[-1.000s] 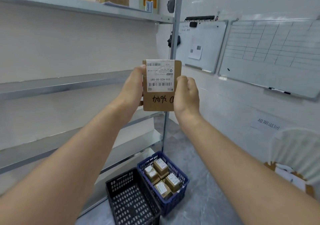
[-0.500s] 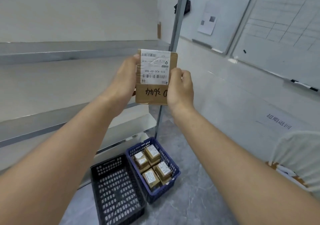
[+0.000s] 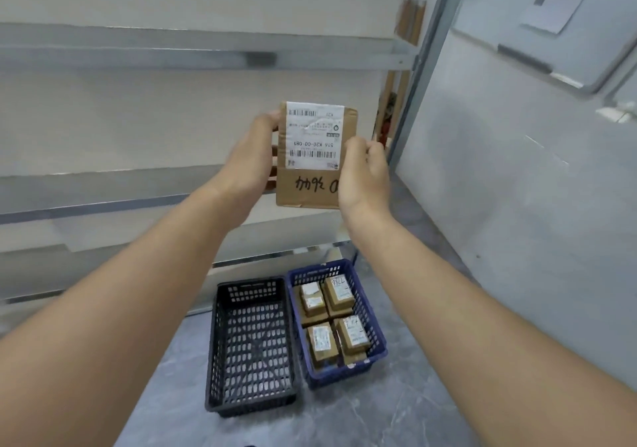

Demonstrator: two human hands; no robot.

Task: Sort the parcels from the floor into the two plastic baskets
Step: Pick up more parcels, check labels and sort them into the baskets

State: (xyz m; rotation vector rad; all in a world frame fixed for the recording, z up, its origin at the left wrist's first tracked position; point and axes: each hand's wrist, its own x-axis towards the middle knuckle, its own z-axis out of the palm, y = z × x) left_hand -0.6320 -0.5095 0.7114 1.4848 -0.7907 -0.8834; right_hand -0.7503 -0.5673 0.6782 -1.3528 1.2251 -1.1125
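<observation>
The parcel (image 3: 315, 157) is held up in mid-air at the centre of the view, between both hands and well above the floor (image 3: 396, 412). It is a flat brown cardboard packet with its long axis running 12 to 6 o'clock and its broad face turned to the camera. A white label (image 3: 315, 136) covers the upper part of that face; its print and the black handwriting below it read upside down, so the parcel's top points to 6 o'clock. The left hand (image 3: 250, 158) holds the 9 o'clock edge, its grip closed on the parcel with fingers curled round behind the edge and its back towards the camera. The right hand (image 3: 363, 174) holds the 3 o'clock edge low down, its grip likewise closed on the parcel, fingers bent at the edge and covering the lower corner. Both forearms reach in from 7 and 5 o'clock. On the floor at 6 o'clock from the parcel stand two baskets side by side, touching or nearly so: the black basket (image 3: 251, 285) towards 7 o'clock, its perforated bottom showing, and the blue basket (image 3: 375, 326) towards 5 o'clock, with four labelled brown boxes (image 3: 322, 339) lying two by two in it. Metal shelves (image 3: 206, 48) run across from 9 o'clock to a grey post (image 3: 427, 60); a whiteboard (image 3: 537, 32) hangs at 2 o'clock.
</observation>
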